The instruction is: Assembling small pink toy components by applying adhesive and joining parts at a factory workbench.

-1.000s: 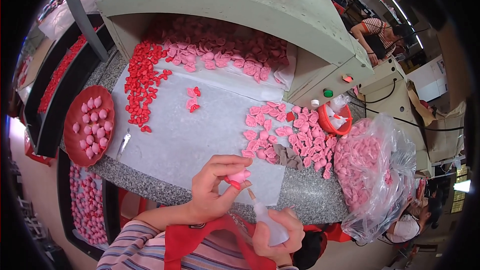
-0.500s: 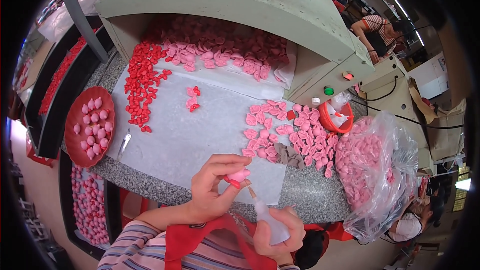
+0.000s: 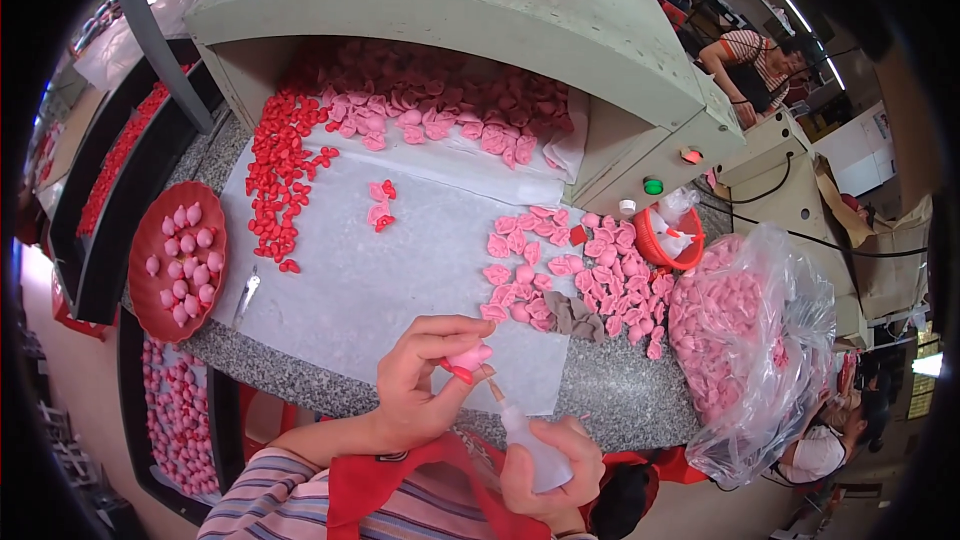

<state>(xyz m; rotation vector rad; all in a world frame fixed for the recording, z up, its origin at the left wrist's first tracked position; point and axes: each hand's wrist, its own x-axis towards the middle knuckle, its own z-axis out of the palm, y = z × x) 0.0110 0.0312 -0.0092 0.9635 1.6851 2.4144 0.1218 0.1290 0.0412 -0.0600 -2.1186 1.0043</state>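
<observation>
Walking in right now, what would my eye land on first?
Likely the bright red pieces heaped on the left of the white sheet, next to pink pieces massed in the pale box-like housing. Nearest you, the left fingers hold a pink-and-red piece, and the right fingers a squeeze bottle pointing toward it. At right bulges a clear plastic bag of more pink pieces.

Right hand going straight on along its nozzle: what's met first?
Likely the left hand, at its thumb, or the pink piece it holds; depth leaves unclear which the bottle tip would reach.
</observation>
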